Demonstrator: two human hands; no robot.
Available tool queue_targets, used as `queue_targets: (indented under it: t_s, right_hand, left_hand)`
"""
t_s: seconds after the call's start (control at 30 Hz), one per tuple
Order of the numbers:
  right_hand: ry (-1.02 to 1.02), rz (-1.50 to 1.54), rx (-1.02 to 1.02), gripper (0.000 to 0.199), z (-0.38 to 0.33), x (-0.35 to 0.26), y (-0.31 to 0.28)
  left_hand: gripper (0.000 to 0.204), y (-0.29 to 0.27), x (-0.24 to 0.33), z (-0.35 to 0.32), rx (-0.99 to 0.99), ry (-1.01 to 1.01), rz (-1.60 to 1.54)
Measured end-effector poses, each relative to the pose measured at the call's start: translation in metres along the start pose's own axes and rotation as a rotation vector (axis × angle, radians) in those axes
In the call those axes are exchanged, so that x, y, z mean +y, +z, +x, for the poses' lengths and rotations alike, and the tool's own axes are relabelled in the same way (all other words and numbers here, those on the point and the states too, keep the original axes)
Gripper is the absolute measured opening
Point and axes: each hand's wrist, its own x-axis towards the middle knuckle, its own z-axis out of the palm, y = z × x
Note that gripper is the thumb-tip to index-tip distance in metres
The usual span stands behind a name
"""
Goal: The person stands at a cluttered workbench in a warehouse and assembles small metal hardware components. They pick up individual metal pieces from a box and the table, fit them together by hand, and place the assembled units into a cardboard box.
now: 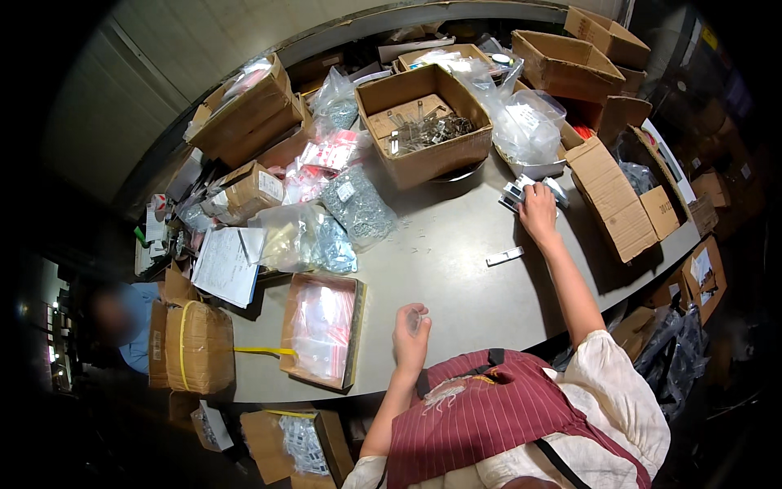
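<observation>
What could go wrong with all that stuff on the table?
The right hand is among small metal parts, so a bump might scatter them across the table. One metal piece lies by itself beside the right forearm; a sideways swing could knock it away. And the shallow box of plastic bags sits close to the table's near edge, so a nudge might tip it off.

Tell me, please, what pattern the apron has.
The apron has thin pale stripes on dark red, best seen in the head view.
</observation>
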Motion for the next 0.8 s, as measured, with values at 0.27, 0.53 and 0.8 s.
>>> queue_targets:
  t_s: [0.27,0.53,0.8]
  right_hand:
    - [0.109,0.313,-0.083,0.025,-0.006,0.016,-0.005]
    - [-0.222,0.645,-0.337,0.027,-0.060,-0.008,-0.021]
    - [-0.019,0.622,-0.431,0.032,-0.068,0.001,-0.001]
  left_hand:
    - [0.023,0.002,-0.007,-0.007,-0.029,-0.125,-0.161]
    - [0.024,0.007,-0.005,-0.008,-0.069,-0.094,-0.172]
    - [0.022,0.005,-0.004,-0.008,-0.097,-0.113,-0.151]
